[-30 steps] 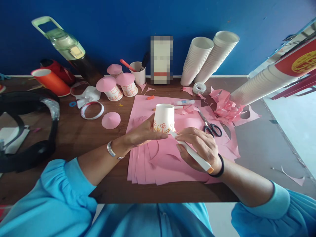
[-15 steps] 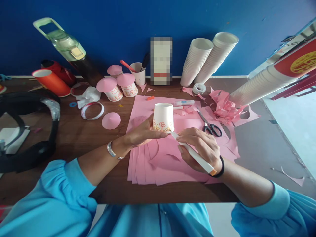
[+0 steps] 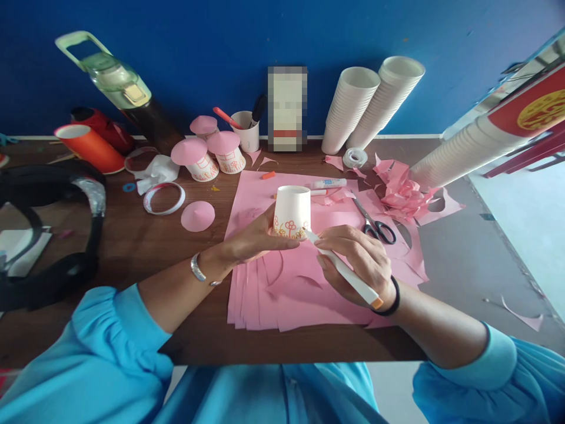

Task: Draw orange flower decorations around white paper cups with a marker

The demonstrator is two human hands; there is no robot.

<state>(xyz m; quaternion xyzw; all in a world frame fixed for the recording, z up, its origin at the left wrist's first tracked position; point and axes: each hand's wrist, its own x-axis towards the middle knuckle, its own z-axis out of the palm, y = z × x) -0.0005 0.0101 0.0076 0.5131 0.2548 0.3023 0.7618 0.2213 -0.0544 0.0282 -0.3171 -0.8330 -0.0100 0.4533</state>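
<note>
An upside-down white paper cup (image 3: 293,205) is held over the pink paper sheets (image 3: 291,300) by my left hand (image 3: 256,238), thumb along its lower edge and the other fingers mostly hidden. Red flowers and yellowish plants are drawn round the cup near its rim. My right hand (image 3: 355,259) grips a white marker (image 3: 353,277) with an orange end, its tip at the cup's lower right side by the drawings. Black-handled scissors (image 3: 377,227) lie just beyond my right hand. Behind the cup are a red-and-white marker (image 3: 318,192) and a glue stick (image 3: 331,184).
Decorated cups with pink cone roofs (image 3: 189,152) stand at the back left, near a loose pink cone (image 3: 198,216). Tall cup stacks (image 3: 351,109) rise at the back right beside a tape roll (image 3: 355,157). Crumpled pink scraps (image 3: 404,191) lie right; black headphones (image 3: 90,235) lie left.
The marker tip has shifted slightly up along the cup's lower right side. The cup has turned or tilted very slightly; both hands keep their holds.
</note>
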